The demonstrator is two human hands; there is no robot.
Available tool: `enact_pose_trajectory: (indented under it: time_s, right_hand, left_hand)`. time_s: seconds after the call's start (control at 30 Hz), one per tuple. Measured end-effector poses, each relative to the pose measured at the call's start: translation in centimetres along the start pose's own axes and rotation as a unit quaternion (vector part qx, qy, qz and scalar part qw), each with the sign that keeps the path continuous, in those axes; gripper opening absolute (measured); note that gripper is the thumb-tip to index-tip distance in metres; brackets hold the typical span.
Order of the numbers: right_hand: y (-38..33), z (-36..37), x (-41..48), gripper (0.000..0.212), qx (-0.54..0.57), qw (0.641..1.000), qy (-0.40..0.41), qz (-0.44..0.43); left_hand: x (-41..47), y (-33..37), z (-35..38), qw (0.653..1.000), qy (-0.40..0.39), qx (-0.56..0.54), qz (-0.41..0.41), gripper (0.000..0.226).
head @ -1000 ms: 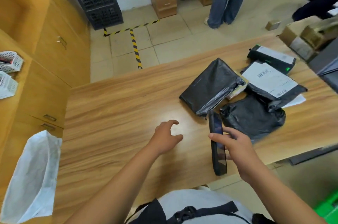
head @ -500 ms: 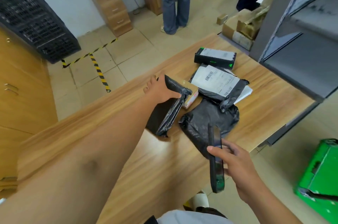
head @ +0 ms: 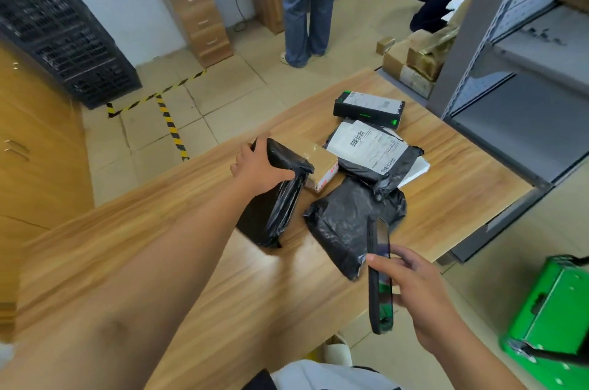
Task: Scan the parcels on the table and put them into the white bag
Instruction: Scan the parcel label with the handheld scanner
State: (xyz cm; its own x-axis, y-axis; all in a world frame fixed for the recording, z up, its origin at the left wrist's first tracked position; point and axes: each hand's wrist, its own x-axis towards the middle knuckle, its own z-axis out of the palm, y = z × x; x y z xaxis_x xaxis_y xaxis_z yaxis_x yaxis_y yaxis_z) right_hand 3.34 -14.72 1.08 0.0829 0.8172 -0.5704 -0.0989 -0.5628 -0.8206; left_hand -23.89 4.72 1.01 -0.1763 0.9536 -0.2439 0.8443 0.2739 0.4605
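Observation:
Several parcels lie on the wooden table (head: 197, 249). My left hand (head: 259, 168) grips the far end of a black plastic parcel (head: 277, 198), tilted up on its edge. Behind it sits a small brown cardboard parcel (head: 318, 163). Another black bag parcel (head: 347, 217) lies flat to the right. Further back are a black parcel with a white barcode label (head: 371, 147) and a black box with green marks (head: 368, 107). My right hand (head: 414, 291) holds a black handheld scanner (head: 379, 278) upright, near the table's front edge. The white bag is out of view.
A grey metal shelf unit (head: 516, 77) stands right of the table. A green box (head: 554, 306) sits on the floor at lower right. Two people (head: 306, 1) and cardboard boxes (head: 411, 61) are beyond the table. Wooden cabinets (head: 35, 141) line the left.
My left hand reached forward across the table, took hold of the near black parcel and tipped it up on edge. The view swung right; the white bag left the frame.

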Motion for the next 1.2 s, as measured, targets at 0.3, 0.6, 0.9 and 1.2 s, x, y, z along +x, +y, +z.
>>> enact_pose_trajectory:
  time_s: [0.3,0.6,0.9,1.2]
  right_hand:
    - [-0.1,4.0,0.0,0.019,-0.045,0.996,-0.074,-0.027]
    - [0.8,8.8,0.1,0.054,-0.090,0.984,-0.155,0.002]
    - [1.7,10.6,-0.8,0.042,-0.101,0.979,-0.177,0.009]
    - [3.2,10.4,-1.2,0.059,-0.107,0.981,-0.163,0.015]
  left_hand:
    - [-9.4,-8.0,-3.6,0.971,0.102,-0.215,0.000,0.099]
    - [-23.3,-19.6,2.0,0.943,0.163,-0.263,-0.124,0.119]
    - [-28.6,-23.1,7.0,0.947,0.098,-0.233,-0.196,0.129]
    - [-26.4,-22.5,5.1,0.961,0.092,-0.145,-0.217,0.130]
